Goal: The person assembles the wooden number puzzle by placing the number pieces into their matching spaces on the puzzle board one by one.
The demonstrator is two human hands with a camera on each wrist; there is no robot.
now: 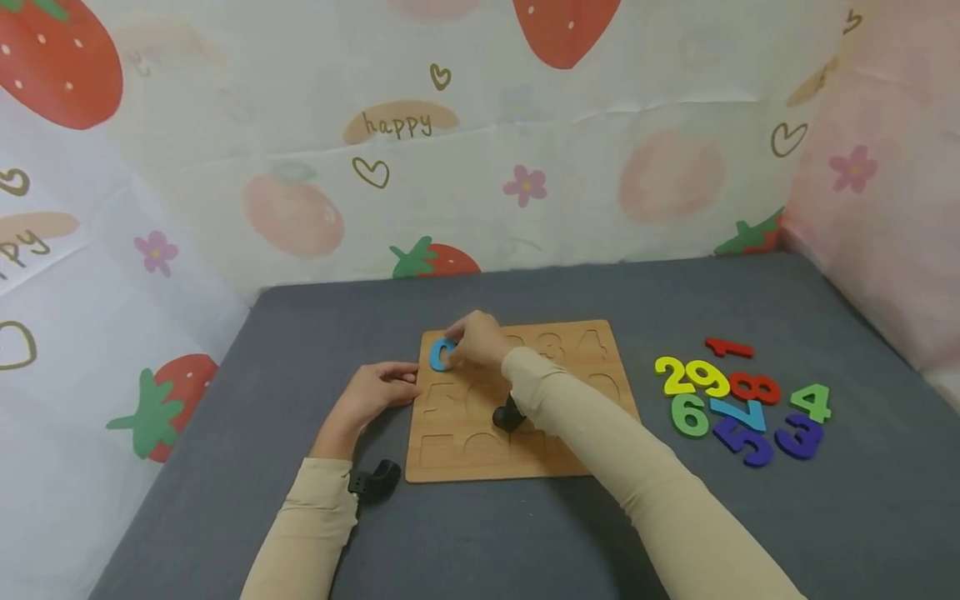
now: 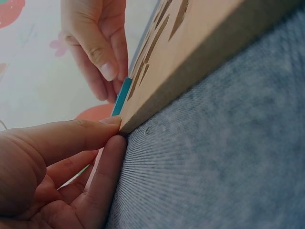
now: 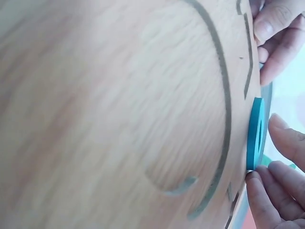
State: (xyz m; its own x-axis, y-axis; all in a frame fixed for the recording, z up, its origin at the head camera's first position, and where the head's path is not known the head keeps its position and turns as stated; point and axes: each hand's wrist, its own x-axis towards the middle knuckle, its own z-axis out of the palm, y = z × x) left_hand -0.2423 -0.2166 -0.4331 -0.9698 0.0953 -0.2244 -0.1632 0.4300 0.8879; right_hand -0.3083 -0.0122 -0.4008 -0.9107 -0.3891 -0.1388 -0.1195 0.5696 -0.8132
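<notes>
One left hand (image 1: 377, 390) is pinching the wooden board (image 1: 450, 421) at its nine-o'clock edge, while the right hand (image 1: 480, 340), thumb and fingers apart, is touching the blue zero (image 1: 434, 357) lying at the board's ten o'clock.

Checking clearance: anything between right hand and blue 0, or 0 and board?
Nothing visible. Right hand is at the blue 0, on the wooden number board; left hand, at its left edge, is clear of the 0. Recess seating unclear.

Strawberry-print backdrop (image 1: 480, 204), perhaps cloth
</notes>
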